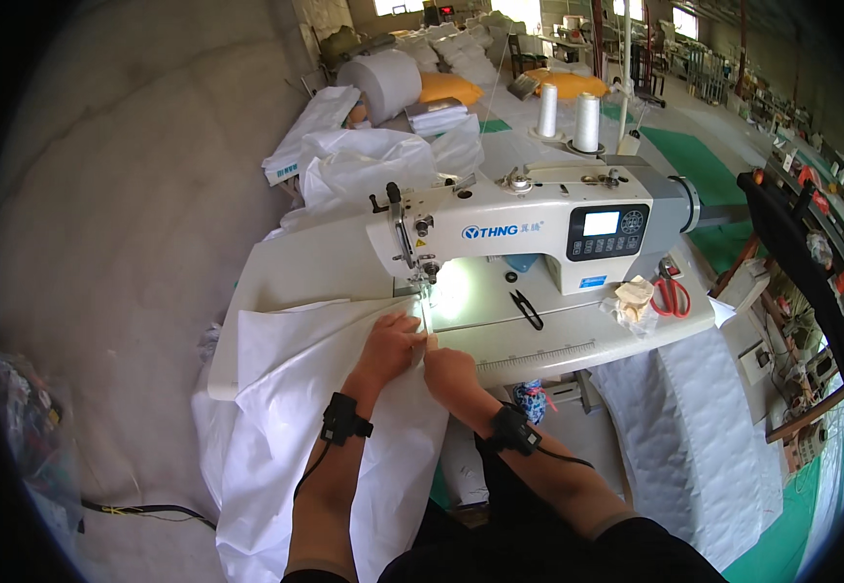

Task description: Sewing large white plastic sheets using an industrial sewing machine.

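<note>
White sheet material (315,379) lies over the left part of the sewing machine table and hangs down past its front edge. Its right edge runs up to the needle area of a white sewing machine (441,228), where a lamp glows. On the material just below the needle, my left hand (390,347) has its fingers bent and pressed on the edge. My right hand (449,374) is closed in a pinch on the same edge, nearer to me, close beside the left. The fingertips of the right hand are partly hidden.
Black thread snips (527,310) lie right of the needle. Red-handled scissors (672,294) and a crumpled pale scrap (633,299) sit at the table's right end. Two white thread cones (587,122) stand behind the machine. Quilted white material (684,428) hangs below right.
</note>
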Available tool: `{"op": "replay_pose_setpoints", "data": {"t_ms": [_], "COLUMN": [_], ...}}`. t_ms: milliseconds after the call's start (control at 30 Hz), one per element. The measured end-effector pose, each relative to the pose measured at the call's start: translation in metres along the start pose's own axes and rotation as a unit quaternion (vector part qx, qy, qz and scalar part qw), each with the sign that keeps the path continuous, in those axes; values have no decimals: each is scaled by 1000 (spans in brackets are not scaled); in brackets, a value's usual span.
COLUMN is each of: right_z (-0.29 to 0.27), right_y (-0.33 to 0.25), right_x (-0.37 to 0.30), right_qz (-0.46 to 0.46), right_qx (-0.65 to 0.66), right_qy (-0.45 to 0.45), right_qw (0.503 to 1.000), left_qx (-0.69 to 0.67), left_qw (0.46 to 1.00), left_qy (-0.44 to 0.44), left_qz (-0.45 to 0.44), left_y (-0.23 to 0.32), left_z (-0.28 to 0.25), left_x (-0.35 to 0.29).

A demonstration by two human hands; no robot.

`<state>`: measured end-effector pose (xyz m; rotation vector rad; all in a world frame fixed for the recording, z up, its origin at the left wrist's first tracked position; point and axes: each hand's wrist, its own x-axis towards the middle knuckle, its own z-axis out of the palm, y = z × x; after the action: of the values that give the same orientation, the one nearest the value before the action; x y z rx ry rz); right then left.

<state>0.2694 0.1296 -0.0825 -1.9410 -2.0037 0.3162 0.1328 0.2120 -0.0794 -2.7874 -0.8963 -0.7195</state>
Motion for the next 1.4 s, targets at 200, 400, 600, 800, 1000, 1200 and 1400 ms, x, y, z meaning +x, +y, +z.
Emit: {"op": "replay_pose_setpoints", "data": {"t_ms": [200,400,600,800,1000,1200,1400], "right_z": [9,-9,-2,2,2,-6,4], "right_y": [-7,17,53,54,50,41,48], "right_x": [-24,-26,51,93,111,109,117], "right_qz": [-14,-90,3,50,42,70,79], "right_qx": [-25,34,432,619,629,587,581], "right_qy": [9,-11,108,171,235,195,218], "right_qw": [1000,995,895,765,740,783,780], "left_qx": [-176,-54,-64,-70,-78,-68,-72], "left_qw": [951,979,987,986,984,983,985], "left_qy": [-38,132,99,84,91,88,71], "left_qz": [-250,-148,-105,-123,-132,-144,-138], "left_y": [29,27,19,18,13,12,19], "left_z": [17,46,37,43,51,44,39], "left_x": [23,3,8,14,19,16,14]}}
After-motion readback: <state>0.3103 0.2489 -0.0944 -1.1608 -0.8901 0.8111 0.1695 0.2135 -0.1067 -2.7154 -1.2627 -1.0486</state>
